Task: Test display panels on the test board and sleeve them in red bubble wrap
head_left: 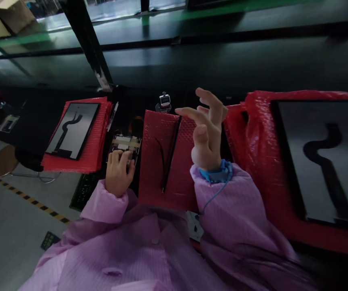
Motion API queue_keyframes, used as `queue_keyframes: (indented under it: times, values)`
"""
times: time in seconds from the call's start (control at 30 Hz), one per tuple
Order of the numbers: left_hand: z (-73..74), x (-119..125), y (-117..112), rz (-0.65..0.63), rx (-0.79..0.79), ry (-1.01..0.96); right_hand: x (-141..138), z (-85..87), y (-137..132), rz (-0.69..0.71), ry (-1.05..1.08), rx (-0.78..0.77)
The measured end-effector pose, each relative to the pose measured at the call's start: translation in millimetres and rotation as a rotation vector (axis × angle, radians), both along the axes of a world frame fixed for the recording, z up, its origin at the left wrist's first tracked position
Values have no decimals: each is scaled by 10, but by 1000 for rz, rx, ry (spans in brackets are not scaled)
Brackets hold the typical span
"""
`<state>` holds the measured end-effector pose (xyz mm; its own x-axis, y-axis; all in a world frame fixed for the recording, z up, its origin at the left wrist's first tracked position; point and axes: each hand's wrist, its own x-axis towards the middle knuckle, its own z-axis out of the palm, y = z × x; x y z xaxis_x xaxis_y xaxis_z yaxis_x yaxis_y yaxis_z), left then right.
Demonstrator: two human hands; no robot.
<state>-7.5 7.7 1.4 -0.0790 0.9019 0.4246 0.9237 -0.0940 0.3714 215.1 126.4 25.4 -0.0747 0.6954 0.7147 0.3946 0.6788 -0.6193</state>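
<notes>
One left hand (118, 174), its grip unclear to me from afar, perhaps steadies the flat rectangular black-and-silver fixture (126, 142) beside the red bubble-wrap sheet (150, 178), over which the right hand (209, 135) hovers spread.

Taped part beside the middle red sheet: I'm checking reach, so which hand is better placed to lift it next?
Likely left: the left hand is at the near edge of the taped part, while the right hand is raised, empty, by the red sheet.
</notes>
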Motion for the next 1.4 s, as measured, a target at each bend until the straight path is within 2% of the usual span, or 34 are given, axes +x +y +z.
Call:
queue_keyframes:
  times: [0.07,0.13,0.3,0.53,0.77,0.87,0.93,1.0,1.13,1.23,1.4]
  values:
    - [-126,-77,-80,11,-48,166,1,-2,-4,4,-9,5]
    - [-186,-100,-128,-5,-73,267,5,5,-12,4,-15,-7]
    - [-167,-82,-144,-42,-93,422,10,22,-23,-4,-17,6]
    - [-159,-110,-141,-69,-159,425,17,22,-22,8,-7,8]
    - [-140,-120,-98,-52,-126,475,-7,86,-9,6,14,-16]
    - [-173,-183,-92,-74,-64,443,47,151,-23,49,56,-37]
    - [-211,-265,-98,-160,7,404,130,218,-81,123,75,-122]
    - [-244,-365,-94,-320,88,366,245,283,-179,164,83,-266]
    - [-249,-506,-24,-556,150,390,498,359,-420,76,122,-561]
    - [-228,-516,49,-648,142,431,629,382,-576,8,203,-691]
    - [-260,-494,149,-668,151,428,627,374,-674,26,404,-683]
